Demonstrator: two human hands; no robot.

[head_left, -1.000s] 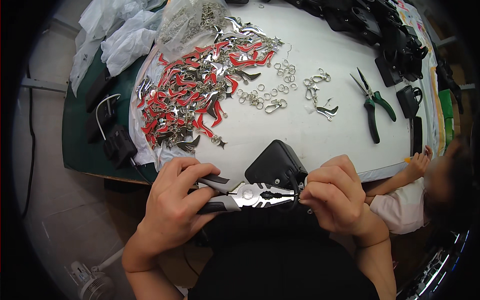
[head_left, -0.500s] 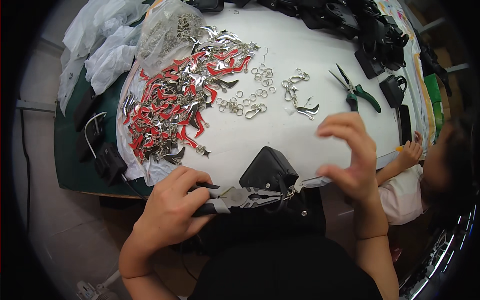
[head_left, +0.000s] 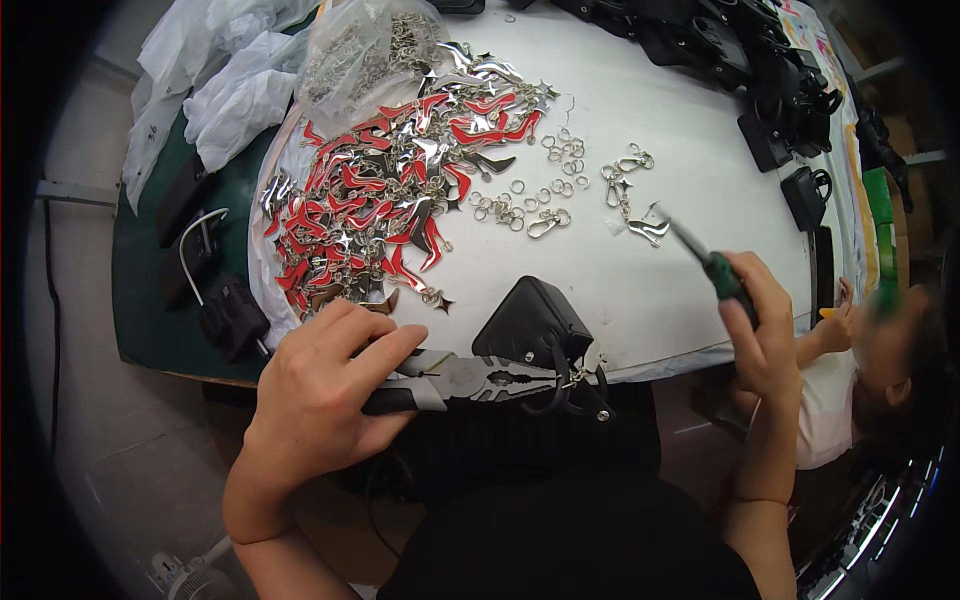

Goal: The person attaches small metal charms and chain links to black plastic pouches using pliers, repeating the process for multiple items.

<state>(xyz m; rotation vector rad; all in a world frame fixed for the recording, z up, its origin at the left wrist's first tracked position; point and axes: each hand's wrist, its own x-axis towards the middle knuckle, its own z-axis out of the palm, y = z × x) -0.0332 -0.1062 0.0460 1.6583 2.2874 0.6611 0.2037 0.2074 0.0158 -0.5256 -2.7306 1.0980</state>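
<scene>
My left hand (head_left: 325, 385) is closed round the handles of combination pliers (head_left: 465, 380) with grey and black grips. Their jaw tips meet a small silver chain (head_left: 575, 373) at the strap of a little black bag (head_left: 532, 325), which rests at the table's near edge. In my right hand (head_left: 765, 325) are green-handled needle-nose pliers (head_left: 722, 268), raised over the table with their tips pointing up and left. A silver high-heel charm (head_left: 649, 230) lies close to those tips, with a clasp and rings (head_left: 615, 185) just beyond it.
A heap of red, black and silver shoe charms (head_left: 380, 200) covers the left of the white table (head_left: 590, 80). Loose rings (head_left: 520, 200) lie mid-table. A clear bag of metal parts (head_left: 370, 60) stands behind. Black bags (head_left: 700, 45) line the back right. Another person (head_left: 840, 400) is at the right edge.
My right hand has gone from empty with curled, parted fingers to gripping the needle-nose pliers, lifted off the table. The view has shifted slightly. My left hand keeps its pliers at the bag's chain.
</scene>
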